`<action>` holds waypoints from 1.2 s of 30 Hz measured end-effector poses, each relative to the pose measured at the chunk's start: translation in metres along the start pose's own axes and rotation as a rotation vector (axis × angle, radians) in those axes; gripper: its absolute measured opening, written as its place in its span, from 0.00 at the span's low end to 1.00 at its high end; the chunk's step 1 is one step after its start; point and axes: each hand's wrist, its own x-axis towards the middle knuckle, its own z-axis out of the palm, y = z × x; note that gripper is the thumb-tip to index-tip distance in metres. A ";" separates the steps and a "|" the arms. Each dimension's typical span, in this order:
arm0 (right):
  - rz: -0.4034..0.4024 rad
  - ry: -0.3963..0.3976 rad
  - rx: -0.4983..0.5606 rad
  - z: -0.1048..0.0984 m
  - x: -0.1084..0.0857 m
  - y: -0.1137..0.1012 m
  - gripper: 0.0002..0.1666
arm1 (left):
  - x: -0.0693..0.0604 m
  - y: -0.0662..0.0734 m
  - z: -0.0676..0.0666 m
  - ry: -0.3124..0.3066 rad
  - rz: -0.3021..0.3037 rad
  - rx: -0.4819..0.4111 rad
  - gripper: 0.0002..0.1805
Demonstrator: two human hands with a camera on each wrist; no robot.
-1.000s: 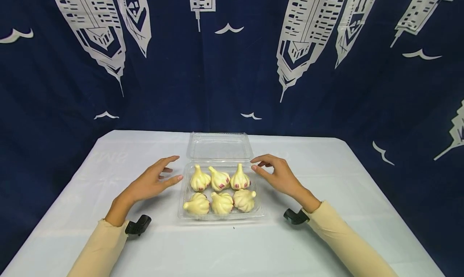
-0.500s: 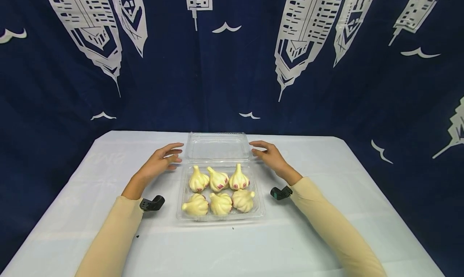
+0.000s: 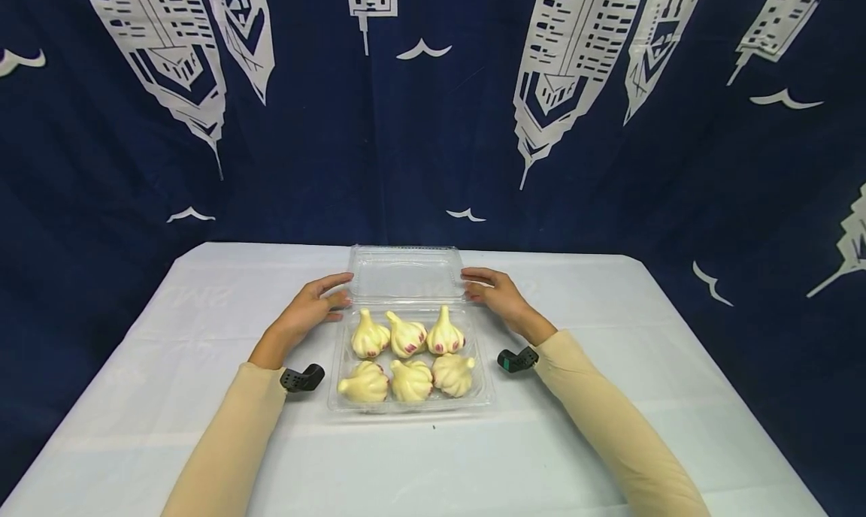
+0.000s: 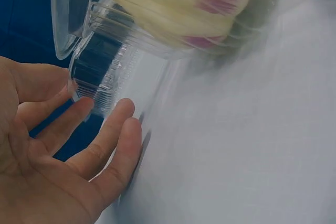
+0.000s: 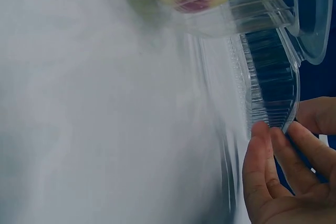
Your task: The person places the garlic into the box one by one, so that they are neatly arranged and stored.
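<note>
A clear plastic clamshell box (image 3: 414, 408) lies opened flat on the table, its lid (image 3: 407, 276) toward the back. Several bulbs of garlic (image 3: 411, 382) with purplish patches sit in its base in two rows. My left hand (image 3: 307, 310) holds the lid's left edge near the hinge, thumb and fingertips at the rim in the left wrist view. On the other side my right hand (image 3: 504, 299) pinches the lid's right edge; its fingertips (image 5: 260, 129) meet the clear plastic in the right wrist view. Part of the thumb there is hidden behind the rim.
A white cloth covers the table (image 3: 419, 472). Behind it hangs a navy curtain (image 3: 325, 164) with white building prints. Each wrist wears a small black camera (image 3: 302, 378). A tiny dark speck (image 3: 434, 427) lies in front of the box.
Both hands have moved from beside the box's base toward the back, up to the lid's sides. The left hand has come in rightward to the lid's edge. The garlic has stayed put.
</note>
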 end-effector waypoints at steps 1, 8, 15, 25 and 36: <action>-0.008 0.003 0.003 0.000 -0.001 -0.001 0.26 | -0.001 0.001 0.001 0.004 -0.001 -0.004 0.29; -0.106 0.045 0.033 -0.002 -0.012 -0.016 0.28 | -0.006 0.012 0.002 0.046 0.074 -0.027 0.29; -0.189 0.061 -0.011 -0.006 -0.031 -0.031 0.35 | -0.015 0.022 0.001 0.057 0.155 -0.072 0.36; -0.284 -0.070 -0.055 -0.020 -0.079 -0.050 0.34 | -0.044 0.032 0.004 0.016 0.233 -0.017 0.36; -0.228 -0.099 0.064 -0.005 -0.145 -0.049 0.31 | -0.104 0.050 0.013 0.068 0.270 0.121 0.27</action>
